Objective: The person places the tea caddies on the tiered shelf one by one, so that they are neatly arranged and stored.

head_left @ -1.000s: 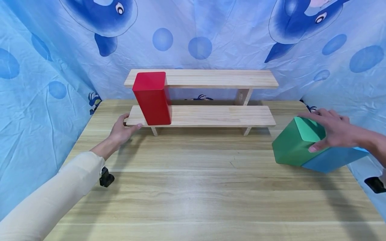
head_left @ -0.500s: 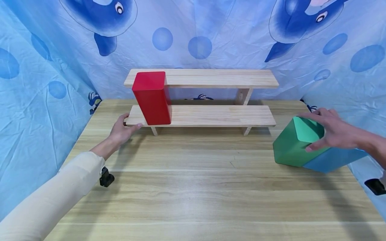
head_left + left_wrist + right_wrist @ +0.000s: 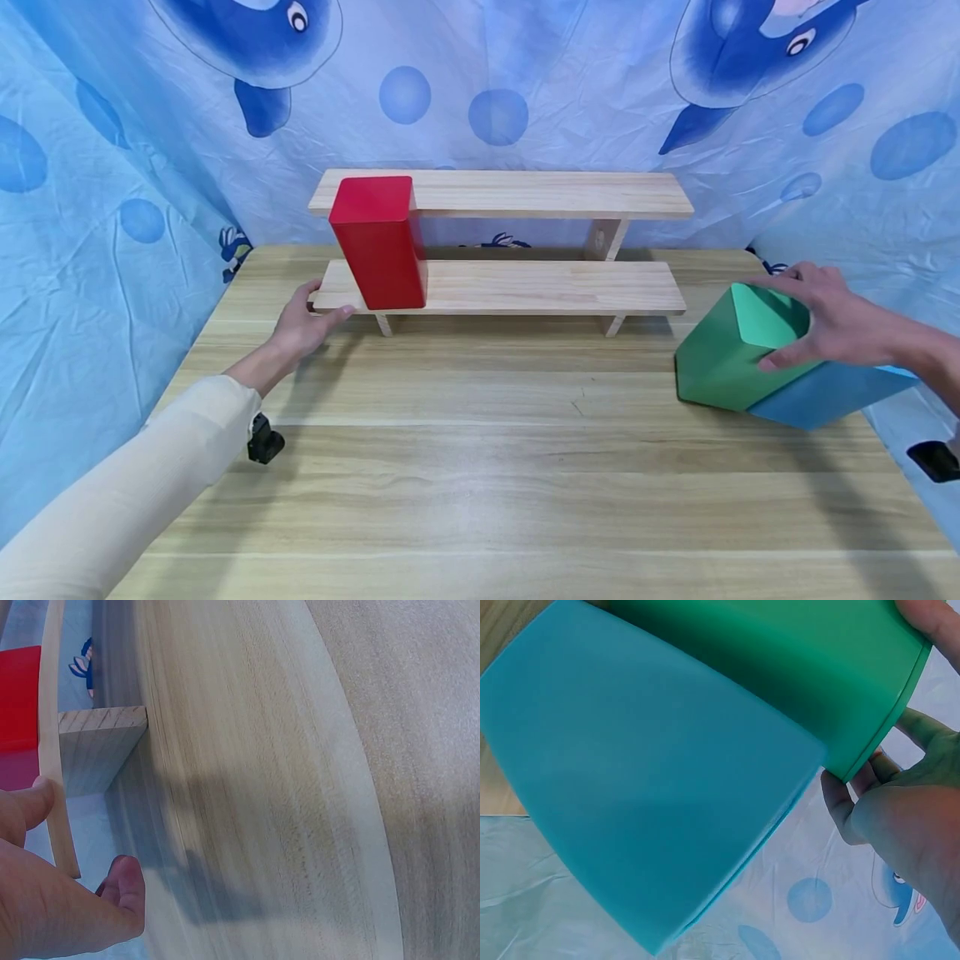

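Note:
On the left of a two-tier wooden shelf (image 3: 555,287), my left hand (image 3: 302,327) holds the end of the lower board. In the left wrist view the thumb (image 3: 34,802) lies against the board's edge, with curled fingers on its other side. A tall red box (image 3: 382,258) stands upright on that board, beside this hand. At the right, my right hand (image 3: 840,321) grips the top of a green box (image 3: 712,358), thumb on the near side and fingers over the far side. A blue box (image 3: 645,772) stands close against the green one.
The wood-grain table (image 3: 480,467) spreads out in front of the shelf. A blue curtain (image 3: 495,50) with whale pictures hangs behind and along both sides. The upper board (image 3: 540,196) runs behind the red box's top.
The green box has shifted slightly up and to the left with my right hand, and a dark line shows along its base. My left hand and the red box stay put.

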The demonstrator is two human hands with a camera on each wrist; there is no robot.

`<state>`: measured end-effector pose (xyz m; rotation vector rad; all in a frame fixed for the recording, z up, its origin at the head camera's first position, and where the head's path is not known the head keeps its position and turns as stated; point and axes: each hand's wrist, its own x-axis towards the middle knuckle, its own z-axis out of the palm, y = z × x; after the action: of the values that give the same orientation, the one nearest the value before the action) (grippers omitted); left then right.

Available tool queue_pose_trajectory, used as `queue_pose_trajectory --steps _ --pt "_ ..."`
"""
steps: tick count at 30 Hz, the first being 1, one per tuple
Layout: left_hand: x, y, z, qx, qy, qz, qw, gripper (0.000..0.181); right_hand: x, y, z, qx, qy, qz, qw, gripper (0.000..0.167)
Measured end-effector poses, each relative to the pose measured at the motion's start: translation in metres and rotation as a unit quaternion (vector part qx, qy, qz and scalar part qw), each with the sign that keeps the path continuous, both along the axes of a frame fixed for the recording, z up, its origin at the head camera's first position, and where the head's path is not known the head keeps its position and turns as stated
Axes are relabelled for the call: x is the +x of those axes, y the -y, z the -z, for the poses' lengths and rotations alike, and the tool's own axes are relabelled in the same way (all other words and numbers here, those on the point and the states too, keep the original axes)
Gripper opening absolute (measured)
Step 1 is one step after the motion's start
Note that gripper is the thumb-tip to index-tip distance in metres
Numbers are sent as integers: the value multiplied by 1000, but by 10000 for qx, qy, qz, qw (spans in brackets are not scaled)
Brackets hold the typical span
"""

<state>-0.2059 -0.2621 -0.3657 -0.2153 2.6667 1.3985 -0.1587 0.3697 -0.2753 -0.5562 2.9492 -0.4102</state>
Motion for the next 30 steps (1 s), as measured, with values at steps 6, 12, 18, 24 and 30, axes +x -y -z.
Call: queue_pose_trajectory --steps 6,12,18,24,30 --pt "0 0 0 36 8 -1 10000 90 -4 2 -9 -138 71 -68 9999 105" --pt "0 1 1 72 2 3 10000 90 -5 8 -16 -284 186 -95 9994 108" --pt "1 1 1 54 13 -7 10000 91 -5 13 -19 -219 145 -46 9996 107" --pt "2 1 0 78 18 -8 10000 91 -7 20 -25 -260 128 -27 9996 105" --pt "1 -1 0 91 11 -13 10000 90 -8 29 -32 -428 138 -93 9989 102"
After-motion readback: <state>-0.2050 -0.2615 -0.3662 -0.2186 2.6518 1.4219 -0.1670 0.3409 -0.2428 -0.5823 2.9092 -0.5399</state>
